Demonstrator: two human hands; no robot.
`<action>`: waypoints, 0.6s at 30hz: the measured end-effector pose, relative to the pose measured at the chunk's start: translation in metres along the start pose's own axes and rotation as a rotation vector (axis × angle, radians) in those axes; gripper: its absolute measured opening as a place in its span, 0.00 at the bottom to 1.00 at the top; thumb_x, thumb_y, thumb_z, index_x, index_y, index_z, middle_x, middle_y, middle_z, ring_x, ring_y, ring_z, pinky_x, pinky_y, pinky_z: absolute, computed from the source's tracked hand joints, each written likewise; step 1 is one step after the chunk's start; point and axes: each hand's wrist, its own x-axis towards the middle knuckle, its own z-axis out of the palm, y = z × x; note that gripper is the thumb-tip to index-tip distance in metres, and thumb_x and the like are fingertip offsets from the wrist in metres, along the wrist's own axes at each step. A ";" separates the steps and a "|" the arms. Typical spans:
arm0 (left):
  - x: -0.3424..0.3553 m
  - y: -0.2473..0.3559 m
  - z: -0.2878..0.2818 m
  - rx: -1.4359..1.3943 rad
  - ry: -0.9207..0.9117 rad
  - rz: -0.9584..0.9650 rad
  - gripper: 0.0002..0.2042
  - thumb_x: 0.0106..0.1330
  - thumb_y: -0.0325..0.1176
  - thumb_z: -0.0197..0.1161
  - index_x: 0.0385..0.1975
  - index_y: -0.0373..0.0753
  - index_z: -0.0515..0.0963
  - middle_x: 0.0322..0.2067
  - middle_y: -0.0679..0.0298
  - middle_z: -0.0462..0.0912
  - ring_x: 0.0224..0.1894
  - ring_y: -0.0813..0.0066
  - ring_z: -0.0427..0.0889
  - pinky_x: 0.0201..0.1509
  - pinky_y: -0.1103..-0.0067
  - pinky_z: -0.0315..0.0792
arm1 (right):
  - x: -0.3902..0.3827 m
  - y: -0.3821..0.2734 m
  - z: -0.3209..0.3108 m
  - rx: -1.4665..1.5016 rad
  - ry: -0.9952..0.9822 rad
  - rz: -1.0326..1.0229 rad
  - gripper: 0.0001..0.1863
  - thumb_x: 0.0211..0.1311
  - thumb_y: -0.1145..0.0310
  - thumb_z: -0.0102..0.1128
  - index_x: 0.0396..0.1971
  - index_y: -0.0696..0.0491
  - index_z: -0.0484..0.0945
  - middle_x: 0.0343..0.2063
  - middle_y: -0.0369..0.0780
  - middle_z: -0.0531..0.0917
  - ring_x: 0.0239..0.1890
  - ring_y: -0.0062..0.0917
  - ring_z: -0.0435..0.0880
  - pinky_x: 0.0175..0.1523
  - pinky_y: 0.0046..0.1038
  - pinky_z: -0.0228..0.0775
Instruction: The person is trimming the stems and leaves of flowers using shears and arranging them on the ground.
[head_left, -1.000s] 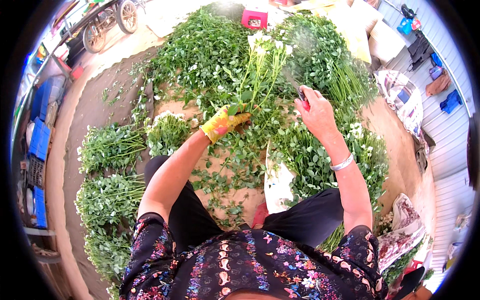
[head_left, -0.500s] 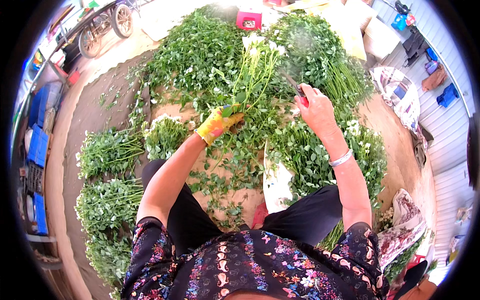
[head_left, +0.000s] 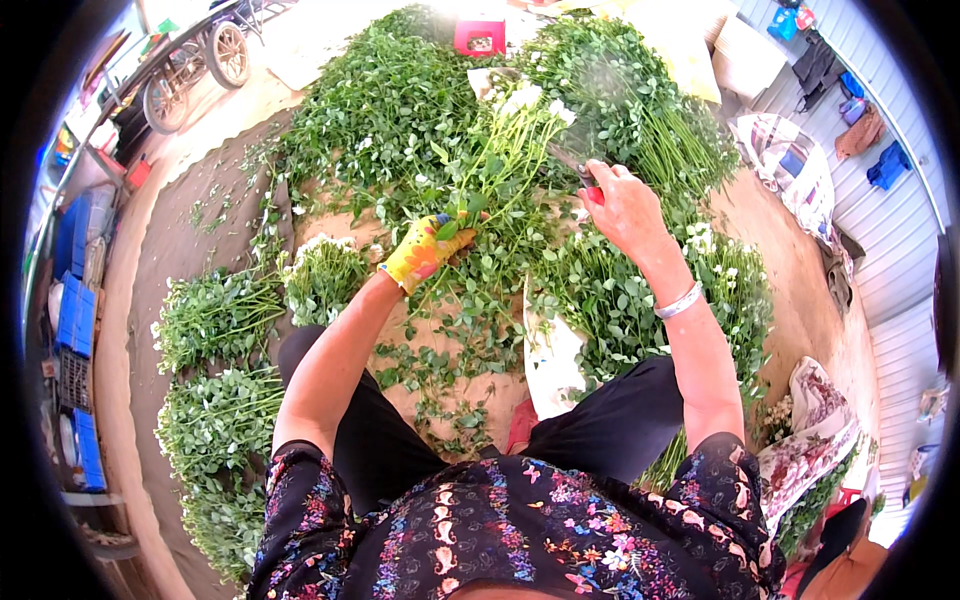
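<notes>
My left hand (head_left: 430, 252), in a yellow patterned glove, is closed around the lower stems of a bunch of white flowers (head_left: 512, 135). The bunch leans up and to the right, its blooms at the far end, with green leaves along the stems. My right hand (head_left: 628, 208), bare and with a silver bangle at the wrist, grips a cutting tool with a red handle and a dark blade (head_left: 568, 158). The blade points up and left, its tip close to the held stems. Whether it touches them I cannot tell.
Large heaps of leafy stems (head_left: 390, 110) lie ahead, with more cut stems (head_left: 660, 300) at the right. Bundles of white flowers (head_left: 215, 320) line a dark cloth (head_left: 165, 260) at the left. A pink box (head_left: 480, 38) stands at the back; blue crates (head_left: 77, 315) sit far left.
The held flower bunch tilts further to the right, and the blade has swung to point more toward the left, nearer the stems. The whole view has shifted slightly.
</notes>
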 end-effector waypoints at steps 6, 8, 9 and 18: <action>0.001 -0.003 0.004 0.173 0.023 0.043 0.15 0.65 0.32 0.60 0.52 0.46 0.78 0.29 0.78 0.78 0.29 0.89 0.70 0.29 0.86 0.66 | -0.002 0.010 -0.004 0.099 -0.134 -0.022 0.11 0.56 0.64 0.57 0.36 0.52 0.72 0.28 0.48 0.78 0.32 0.46 0.79 0.37 0.42 0.72; 0.004 -0.016 -0.002 0.336 0.050 0.073 0.14 0.65 0.32 0.61 0.51 0.46 0.78 0.29 0.79 0.78 0.29 0.90 0.69 0.29 0.86 0.65 | 0.000 0.015 -0.006 0.124 -0.181 -0.050 0.12 0.55 0.65 0.57 0.37 0.53 0.75 0.27 0.49 0.79 0.33 0.46 0.79 0.38 0.42 0.72; 0.004 -0.014 0.001 0.299 0.036 0.143 0.14 0.65 0.33 0.61 0.50 0.46 0.79 0.28 0.80 0.77 0.29 0.90 0.69 0.30 0.86 0.65 | -0.001 0.018 -0.007 0.144 -0.210 -0.059 0.12 0.54 0.65 0.57 0.37 0.53 0.75 0.28 0.49 0.80 0.34 0.45 0.79 0.39 0.41 0.72; 0.003 -0.016 0.002 0.027 -0.038 -0.032 0.13 0.66 0.32 0.59 0.49 0.38 0.77 0.32 0.70 0.81 0.29 0.84 0.76 0.29 0.85 0.71 | -0.001 0.031 -0.003 0.198 -0.245 -0.018 0.11 0.52 0.65 0.60 0.28 0.59 0.75 0.22 0.50 0.79 0.29 0.46 0.79 0.36 0.40 0.70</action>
